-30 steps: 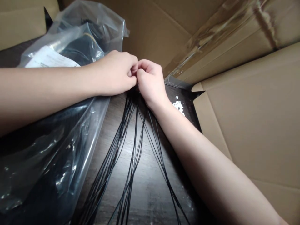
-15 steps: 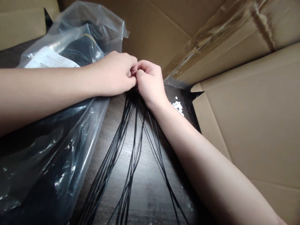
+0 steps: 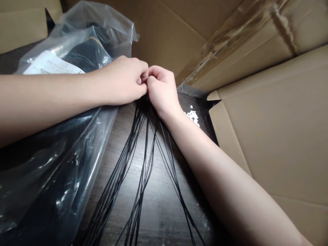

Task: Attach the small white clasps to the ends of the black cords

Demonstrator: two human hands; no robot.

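Note:
My left hand (image 3: 130,80) and my right hand (image 3: 162,89) meet at the far part of the table, their closed fingertips touching or nearly so. What the fingers pinch is hidden behind them. Thin black wires (image 3: 142,171) run from just under both hands toward me, fanned into three loose bundles on the dark table. To the right of my right wrist lies a small pile of white pieces (image 3: 193,117), too small to name exactly. A clear plastic bag (image 3: 84,164) with dark contents lies beneath my left forearm.
A white printed label (image 3: 51,63) sits on the bag. Cardboard walls (image 3: 169,37) stand behind, and a cardboard flap (image 3: 276,119) slopes along the right side. Dark wood-grain tabletop (image 3: 164,212) shows between the wires.
The whole view has shifted slightly, so everything appears a little further left. Both hands keep the same closed pose, and the wires lie as before.

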